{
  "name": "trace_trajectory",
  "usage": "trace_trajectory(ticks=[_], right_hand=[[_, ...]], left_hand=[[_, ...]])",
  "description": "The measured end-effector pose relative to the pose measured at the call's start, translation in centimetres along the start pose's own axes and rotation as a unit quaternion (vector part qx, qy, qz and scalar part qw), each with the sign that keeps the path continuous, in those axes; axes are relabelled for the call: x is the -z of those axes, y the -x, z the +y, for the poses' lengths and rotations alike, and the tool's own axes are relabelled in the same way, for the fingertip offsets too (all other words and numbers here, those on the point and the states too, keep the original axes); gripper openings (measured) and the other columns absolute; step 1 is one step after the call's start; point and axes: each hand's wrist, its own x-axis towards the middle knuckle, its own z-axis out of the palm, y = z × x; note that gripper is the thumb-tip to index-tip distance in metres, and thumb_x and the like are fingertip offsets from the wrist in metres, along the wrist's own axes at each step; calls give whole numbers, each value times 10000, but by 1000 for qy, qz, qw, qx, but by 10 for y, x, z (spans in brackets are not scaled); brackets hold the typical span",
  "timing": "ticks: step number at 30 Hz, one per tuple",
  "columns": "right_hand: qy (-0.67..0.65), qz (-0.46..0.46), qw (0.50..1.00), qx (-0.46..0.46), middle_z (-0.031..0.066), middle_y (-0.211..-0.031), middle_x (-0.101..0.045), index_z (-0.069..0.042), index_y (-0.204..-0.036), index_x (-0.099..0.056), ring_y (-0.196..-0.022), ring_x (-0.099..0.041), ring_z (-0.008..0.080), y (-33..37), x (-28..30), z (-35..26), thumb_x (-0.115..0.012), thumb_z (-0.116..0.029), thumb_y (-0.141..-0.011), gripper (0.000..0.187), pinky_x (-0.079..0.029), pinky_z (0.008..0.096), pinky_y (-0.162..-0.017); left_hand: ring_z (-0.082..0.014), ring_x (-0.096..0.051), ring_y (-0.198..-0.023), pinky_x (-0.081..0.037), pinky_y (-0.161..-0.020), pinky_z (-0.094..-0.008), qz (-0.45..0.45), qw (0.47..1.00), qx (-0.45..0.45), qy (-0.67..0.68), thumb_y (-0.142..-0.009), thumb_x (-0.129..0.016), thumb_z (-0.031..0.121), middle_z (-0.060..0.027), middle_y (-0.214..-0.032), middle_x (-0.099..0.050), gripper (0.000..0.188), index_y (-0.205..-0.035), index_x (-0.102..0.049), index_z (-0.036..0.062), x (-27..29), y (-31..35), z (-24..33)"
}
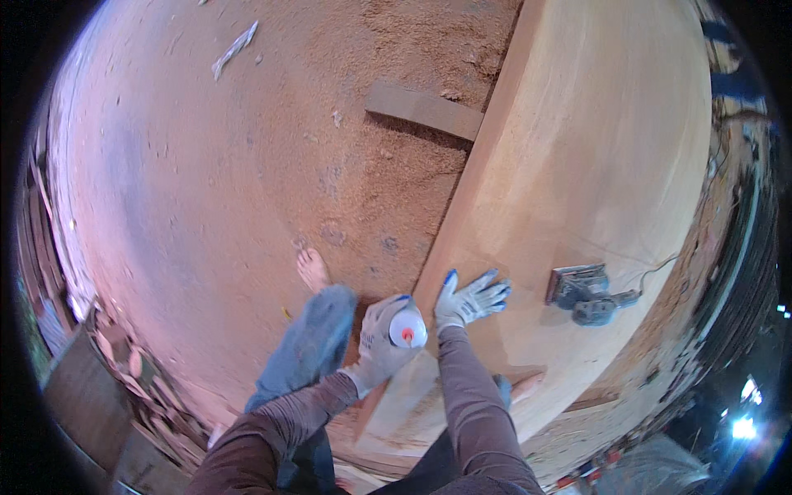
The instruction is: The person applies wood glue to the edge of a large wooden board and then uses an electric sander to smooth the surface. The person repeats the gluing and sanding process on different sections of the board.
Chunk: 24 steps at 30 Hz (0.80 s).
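My left hand (379, 340), in a pale work glove with blue fingertips, is closed around a white bottle (415, 321) with a red nozzle. The bottle is seen from its top end, beside the edge of a large pale wooden slab (569, 181). On the slab's surface my right hand (470, 302) lies flat with its fingers spread, in a matching glove. Farther right a dark power sander (590, 293) rests on the slab, its cord trailing to the right.
A wooden block (425, 111) juts out from under the slab's left side. Sawdust covers the floor (223, 181), where a white scrap (235, 49) lies. Wood pieces (136, 363) are heaped at the lower left. My bare foot (312, 268) stands left of the slab.
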Motion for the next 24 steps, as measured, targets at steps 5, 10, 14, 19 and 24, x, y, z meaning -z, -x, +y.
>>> trace_trajectory(ticks=[5,10,14,19,24], right_hand=[[-41,58,996,51,345,-1699,-162,-7,-1667,-210,-1566,-115,570,-6,10,5,-576,-620,-957,1007,-96,732,-1226],[-42,27,998,38,329,-1715,-127,-3,-1667,-208,-1572,-114,558,1,14,4,-631,-548,-920,1016,-95,717,-1237],[-56,49,996,57,330,-1714,-135,-11,-1670,-207,-1589,-90,542,4,13,1,-651,-546,-899,1039,-78,720,-1241],[-88,64,992,58,341,-1691,-188,-9,-1651,-270,-1583,-111,540,7,15,5,-664,-555,-894,1013,-68,728,-1240],[-107,66,992,24,302,-1679,-260,-43,-1619,-372,-1572,-183,508,2,19,-2,-654,-502,-928,876,-86,706,-1248]], left_hand=[[-372,-589,-1252,-457,-1087,-488,5,999,31,34,-747,-934,244,-155,-1351,-639,720,-1365,-604,77,16,-5,-23],[-351,-663,-1182,-524,-1051,-459,-1,1000,-19,-22,-713,-947,130,-164,-1325,-664,716,-1338,-604,57,30,-46,-27],[-366,-619,-1223,-491,-1059,-461,29,997,-71,-11,-729,-943,170,-145,-1318,-664,689,-1330,-626,57,36,-75,-34],[-308,-668,-1146,-527,-1012,-428,21,995,-97,18,-751,-931,139,-121,-1256,-690,667,-1335,-622,42,39,-144,-17],[-182,-688,-1051,-563,-926,-331,-40,977,9,209,-838,-871,47,-77,-1175,-696,552,-1327,-617,20,22,-188,-38]])
